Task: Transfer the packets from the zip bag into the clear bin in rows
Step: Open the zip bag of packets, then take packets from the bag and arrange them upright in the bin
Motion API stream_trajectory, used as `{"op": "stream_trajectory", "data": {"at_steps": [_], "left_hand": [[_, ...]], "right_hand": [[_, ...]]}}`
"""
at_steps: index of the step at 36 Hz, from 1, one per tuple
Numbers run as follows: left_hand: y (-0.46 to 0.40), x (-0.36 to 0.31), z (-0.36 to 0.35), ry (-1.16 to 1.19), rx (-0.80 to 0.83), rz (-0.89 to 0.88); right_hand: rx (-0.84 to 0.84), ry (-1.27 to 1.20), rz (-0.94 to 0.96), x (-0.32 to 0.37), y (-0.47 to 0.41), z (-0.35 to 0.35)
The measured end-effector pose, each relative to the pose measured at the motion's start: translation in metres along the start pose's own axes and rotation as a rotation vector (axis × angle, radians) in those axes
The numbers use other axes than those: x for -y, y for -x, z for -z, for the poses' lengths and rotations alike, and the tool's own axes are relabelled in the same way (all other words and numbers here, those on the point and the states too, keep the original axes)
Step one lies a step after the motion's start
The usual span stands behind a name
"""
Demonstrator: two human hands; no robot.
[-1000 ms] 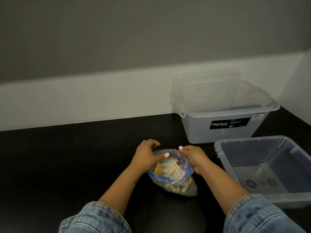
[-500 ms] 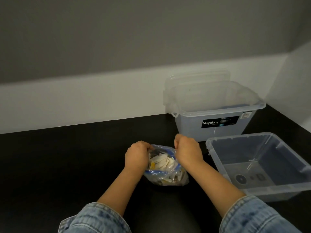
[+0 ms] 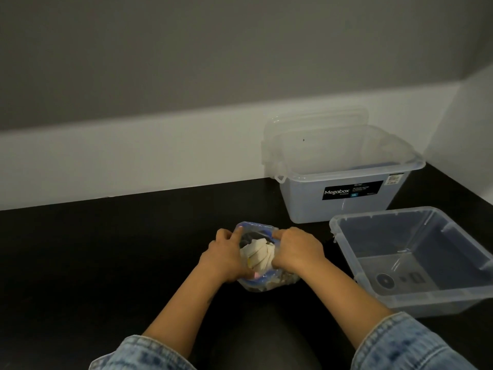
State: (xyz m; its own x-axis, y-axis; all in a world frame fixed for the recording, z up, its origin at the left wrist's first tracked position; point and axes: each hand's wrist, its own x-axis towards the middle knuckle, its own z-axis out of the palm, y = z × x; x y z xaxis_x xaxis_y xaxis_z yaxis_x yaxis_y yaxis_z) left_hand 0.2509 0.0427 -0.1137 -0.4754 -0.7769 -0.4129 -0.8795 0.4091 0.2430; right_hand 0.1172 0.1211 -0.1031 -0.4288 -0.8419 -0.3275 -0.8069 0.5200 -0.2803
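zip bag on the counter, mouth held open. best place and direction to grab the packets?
Probably from above, through the mouth. The left hand and right hand hold the rim of the zip bag apart, and the pale packets fan upward in the opening. Free one hand and pinch the upper ends of a few packets, lifting straight up; the bag's soft walls block a side approach.

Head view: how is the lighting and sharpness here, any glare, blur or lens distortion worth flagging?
Head view: dim, even light, with the black table nearly featureless; soft overall, so the packets in the zip bag read only as pale shapes; the wall line bows from the wide-angle lens; no harsh glare, just faint sheen on the near clear bin; the Megabox label is legible, its small print not.
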Motion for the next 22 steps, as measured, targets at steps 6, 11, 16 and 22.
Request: {"op": "stream_trajectory", "data": {"at_steps": [6,11,16,22], "left_hand": [[0.011,0.0,-0.011,-0.036,-0.038,0.055],[0.019,-0.008,-0.017,0.023,-0.183,-0.002],[0.016,-0.015,-0.01,-0.03,-0.345,-0.085],[-0.002,-0.03,0.004,-0.196,-0.285,-0.038]], "right_hand": [[-0.009,0.054,0.054,-0.011,0.001,-0.006],[-0.064,0.027,0.083,-0.015,0.001,-0.007],[-0.116,-0.106,0.094,-0.014,-0.003,-0.005],[-0.147,-0.102,0.1,-0.009,-0.003,-0.005]]}}
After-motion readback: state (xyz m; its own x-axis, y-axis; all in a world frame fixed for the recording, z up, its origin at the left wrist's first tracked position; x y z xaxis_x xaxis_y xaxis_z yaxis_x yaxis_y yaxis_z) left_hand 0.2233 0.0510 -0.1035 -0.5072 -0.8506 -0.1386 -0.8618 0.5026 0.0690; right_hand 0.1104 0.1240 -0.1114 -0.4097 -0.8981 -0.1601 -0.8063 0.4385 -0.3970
